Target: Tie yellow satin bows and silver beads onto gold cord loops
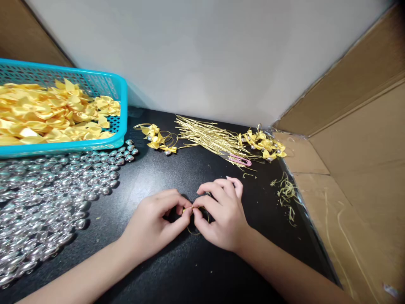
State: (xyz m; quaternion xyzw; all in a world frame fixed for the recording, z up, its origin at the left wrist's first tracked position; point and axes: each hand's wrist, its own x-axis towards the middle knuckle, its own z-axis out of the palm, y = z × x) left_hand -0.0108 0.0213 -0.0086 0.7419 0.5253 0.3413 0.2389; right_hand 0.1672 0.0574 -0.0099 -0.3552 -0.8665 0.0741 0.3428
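Smooth black tabletop [215, 278] here, with a turquoise perforated plastic basket [95, 145] holding a heap of yellow satin bows [57, 112]. Off to the basket's right and closer in, the left hand [160, 213] and right hand [223, 215] both pinch a skinny gold wire loop [194, 234].

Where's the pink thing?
In the head view, the pink thing lies right of centre, by the near right end of the gold strips on the black table, beyond the right hand.
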